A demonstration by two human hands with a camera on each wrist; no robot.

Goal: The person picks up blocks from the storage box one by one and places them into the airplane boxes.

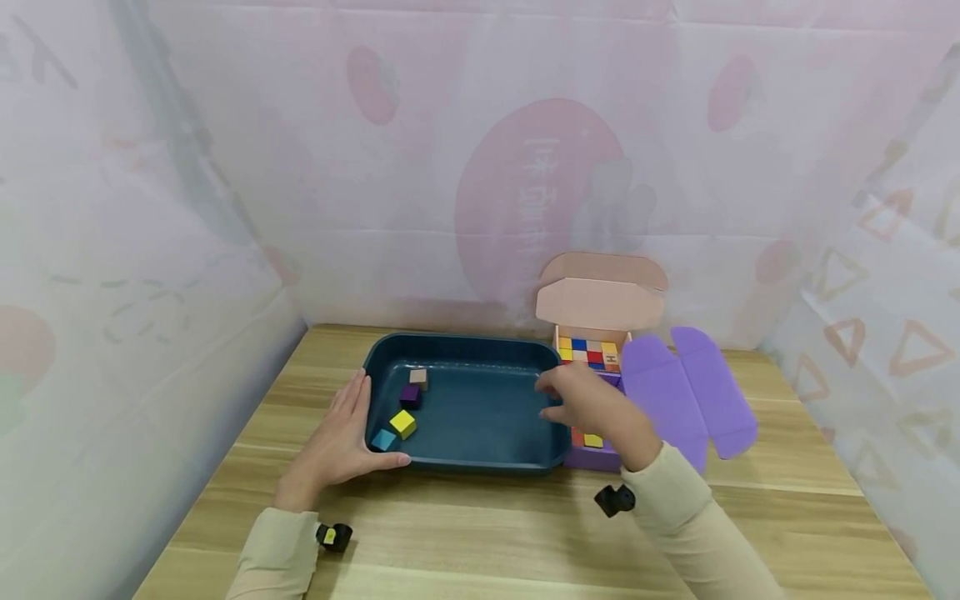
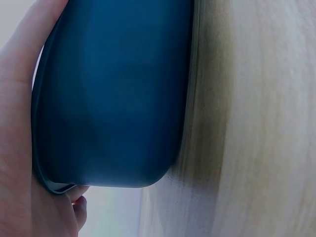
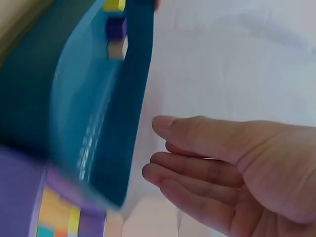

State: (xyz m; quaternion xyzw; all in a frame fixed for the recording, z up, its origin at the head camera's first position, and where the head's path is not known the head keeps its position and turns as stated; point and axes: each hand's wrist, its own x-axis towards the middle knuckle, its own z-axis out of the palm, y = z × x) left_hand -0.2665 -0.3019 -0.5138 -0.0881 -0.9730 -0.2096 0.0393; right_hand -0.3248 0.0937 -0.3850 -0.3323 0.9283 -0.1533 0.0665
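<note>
A dark teal tray (image 1: 480, 417) sits on the wooden table with a beige cube (image 1: 418, 379), a purple cube (image 1: 410, 396), a yellow cube (image 1: 402, 424) and a blue cube (image 1: 384, 440) along its left side. My left hand (image 1: 341, 437) rests against the tray's near left corner, thumb on the front rim, other fingers straight along the left side. Over the tray's right end is my right hand (image 1: 592, 404), its fingers loosely bent. The right wrist view shows nothing between that thumb and fingers (image 3: 197, 170).
Right of the tray stands a purple box (image 1: 592, 458) holding colored cubes, its lid flaps (image 1: 667, 400) spread over the table to the right. Behind it, a pinkish box with a raised lid (image 1: 600, 302) holds several more cubes. A printed cloth (image 1: 420, 208) hangs behind.
</note>
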